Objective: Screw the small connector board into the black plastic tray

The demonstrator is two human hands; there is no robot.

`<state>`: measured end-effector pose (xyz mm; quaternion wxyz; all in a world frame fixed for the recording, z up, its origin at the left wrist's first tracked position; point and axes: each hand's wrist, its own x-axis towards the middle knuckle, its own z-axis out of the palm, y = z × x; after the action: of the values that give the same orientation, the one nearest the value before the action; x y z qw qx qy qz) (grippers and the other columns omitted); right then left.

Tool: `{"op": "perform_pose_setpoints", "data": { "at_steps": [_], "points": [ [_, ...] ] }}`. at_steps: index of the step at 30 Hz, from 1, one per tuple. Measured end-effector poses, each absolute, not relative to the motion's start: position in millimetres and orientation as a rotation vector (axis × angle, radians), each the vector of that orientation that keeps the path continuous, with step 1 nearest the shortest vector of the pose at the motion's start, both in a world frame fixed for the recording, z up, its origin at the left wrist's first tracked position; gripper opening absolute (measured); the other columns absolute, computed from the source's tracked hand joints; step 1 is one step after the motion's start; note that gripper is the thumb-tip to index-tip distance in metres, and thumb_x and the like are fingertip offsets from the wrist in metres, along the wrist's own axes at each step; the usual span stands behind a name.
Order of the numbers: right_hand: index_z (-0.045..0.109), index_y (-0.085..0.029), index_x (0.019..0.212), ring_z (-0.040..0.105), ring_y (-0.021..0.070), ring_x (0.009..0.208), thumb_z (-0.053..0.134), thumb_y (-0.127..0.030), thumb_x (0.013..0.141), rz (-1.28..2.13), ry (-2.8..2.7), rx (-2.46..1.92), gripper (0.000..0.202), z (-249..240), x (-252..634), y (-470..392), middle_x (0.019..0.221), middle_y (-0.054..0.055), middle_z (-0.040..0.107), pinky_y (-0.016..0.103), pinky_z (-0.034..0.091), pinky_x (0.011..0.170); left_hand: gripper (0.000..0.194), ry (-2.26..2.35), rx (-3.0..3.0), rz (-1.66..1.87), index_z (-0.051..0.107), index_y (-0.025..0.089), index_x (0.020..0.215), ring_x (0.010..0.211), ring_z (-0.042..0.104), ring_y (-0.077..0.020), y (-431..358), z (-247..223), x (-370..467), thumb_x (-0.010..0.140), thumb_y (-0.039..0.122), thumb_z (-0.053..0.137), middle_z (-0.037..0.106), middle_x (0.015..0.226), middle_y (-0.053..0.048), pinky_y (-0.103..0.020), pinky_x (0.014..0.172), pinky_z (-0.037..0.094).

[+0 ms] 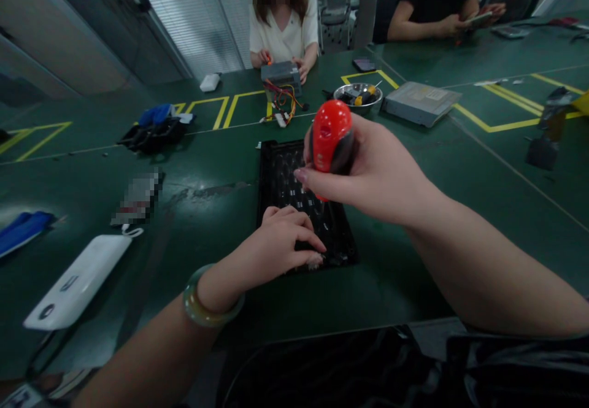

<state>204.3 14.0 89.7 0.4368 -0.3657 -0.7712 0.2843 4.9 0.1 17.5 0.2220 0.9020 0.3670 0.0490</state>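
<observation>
Right hand (368, 175) grips a red screwdriver (331, 135) upright above a black tray (280, 169) on the green counter (414, 273). Left hand (280, 236), fingers curled, presses the tray's near end, just below the right hand. White case (76, 282) lies well left of the hands.

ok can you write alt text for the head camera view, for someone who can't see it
A person's right hand grips a red-handled screwdriver upright over a black perforated panel on a green table, while the left hand presses down on the panel's near end. Across the table, two other people handle their own items beside a metal bowl.
</observation>
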Motion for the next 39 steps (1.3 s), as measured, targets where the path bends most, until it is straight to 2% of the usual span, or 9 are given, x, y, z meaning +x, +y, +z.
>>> {"op": "perform_pose_setpoints", "data": {
  "at_steps": [5,10,15,24,29,39],
  "points": [
    [0.056,-0.019,0.085,0.061,0.0134,0.075,0.071,-0.022,0.081,0.94,-1.862,-0.787,0.016,99.6,201.0,1.6,0.08,-0.003,0.061,0.027,0.054,0.07,0.016,0.986,2.449,0.141,0.078,0.035,0.094,0.106,0.055,-0.0207,1.3,20.1,3.7,0.084,0.046,0.073,0.07,0.101,0.004,-0.04,0.096,0.023],
    [0.056,-0.019,0.085,0.059,0.0121,0.073,0.073,-0.024,0.08,1.024,-1.887,-0.754,0.018,100.1,198.3,-3.0,0.079,-0.004,0.059,0.025,0.053,0.067,0.019,1.002,2.375,0.138,0.078,0.031,0.093,0.109,0.056,-0.0241,-0.6,22.3,3.2,0.086,0.046,0.07,0.072,0.102,0.003,-0.043,0.102,0.024],
    [0.056,-0.018,0.088,0.056,0.0116,0.073,0.07,-0.023,0.082,1.066,-1.945,-0.715,0.016,91.7,197.0,1.0,0.083,-0.003,0.059,0.025,0.05,0.067,0.018,1.033,2.306,0.124,0.078,0.03,0.094,0.115,0.055,-0.0262,-3.7,25.6,4.6,0.085,0.043,0.071,0.072,0.101,0.002,-0.041,0.1,0.031],
    [0.056,-0.02,0.09,0.055,0.0122,0.069,0.069,-0.024,0.081,1.052,-2.026,-0.764,0.017,89.4,194.2,0.4,0.081,-0.003,0.058,0.026,0.048,0.064,0.02,1.025,2.295,0.141,0.078,0.027,0.093,0.106,0.058,-0.0243,-3.6,30.8,5.0,0.085,0.043,0.07,0.071,0.098,0.0,-0.041,0.096,0.038],
    [0.057,-0.021,0.088,0.057,0.0143,0.07,0.07,-0.026,0.08,1.059,-2.009,-0.811,0.016,94.1,194.1,-3.5,0.083,-0.002,0.061,0.028,0.05,0.065,0.021,0.995,2.333,0.161,0.078,0.027,0.093,0.109,0.058,-0.0254,-3.2,30.3,3.6,0.085,0.045,0.07,0.071,0.095,-0.001,-0.043,0.097,0.037],
    [0.057,-0.021,0.092,0.06,0.0152,0.073,0.071,-0.026,0.083,1.104,-2.048,-0.814,0.017,94.0,194.4,-3.0,0.085,-0.001,0.062,0.028,0.052,0.066,0.021,1.021,2.365,0.159,0.078,0.028,0.092,0.111,0.054,-0.0262,-2.9,28.8,2.2,0.082,0.046,0.074,0.071,0.104,0.001,-0.042,0.099,0.032]
  ]
}}
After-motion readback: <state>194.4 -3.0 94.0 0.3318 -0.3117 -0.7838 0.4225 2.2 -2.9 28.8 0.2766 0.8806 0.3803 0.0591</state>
